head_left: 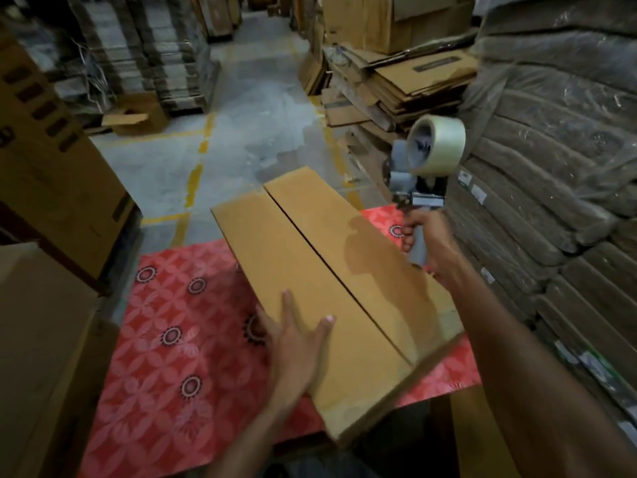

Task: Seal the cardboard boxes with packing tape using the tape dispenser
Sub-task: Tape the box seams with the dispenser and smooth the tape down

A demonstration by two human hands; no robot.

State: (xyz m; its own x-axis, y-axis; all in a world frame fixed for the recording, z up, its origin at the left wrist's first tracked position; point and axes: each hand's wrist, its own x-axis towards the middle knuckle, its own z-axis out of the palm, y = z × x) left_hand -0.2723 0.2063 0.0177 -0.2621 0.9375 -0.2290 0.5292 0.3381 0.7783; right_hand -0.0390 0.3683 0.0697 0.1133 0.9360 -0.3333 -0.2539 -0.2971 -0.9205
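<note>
Head view, smooth cardboard box (303, 263), grey dispenser (418, 188)

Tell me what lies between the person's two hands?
Head view: the cardboard box, centre seam untaped, lies between the left hand and the right hand gripping the tape dispenser.

1. long tan cardboard box (310, 270): paperboard, matt, smooth faces.
2. grey plastic tape dispenser (400, 177): moulded handle and frame, dull satin finish; bright, metal-looking plate above the handle.
3. roll of clear packing tape (444, 143): translucent film, glossy.
4. red flower-patterned sheet (165, 339): smooth, faint sheen; cloth or plastic cannot be told.
5. grey concrete floor (248, 108): matt, blotchy, with worn yellow painted lines.
6. stacked flattened brown cartons (413, 88): matt cardboard, ragged edges.
7. grey-brown wrapped bundles (551, 150): covered in dusty, wrinkled clear film.
</note>
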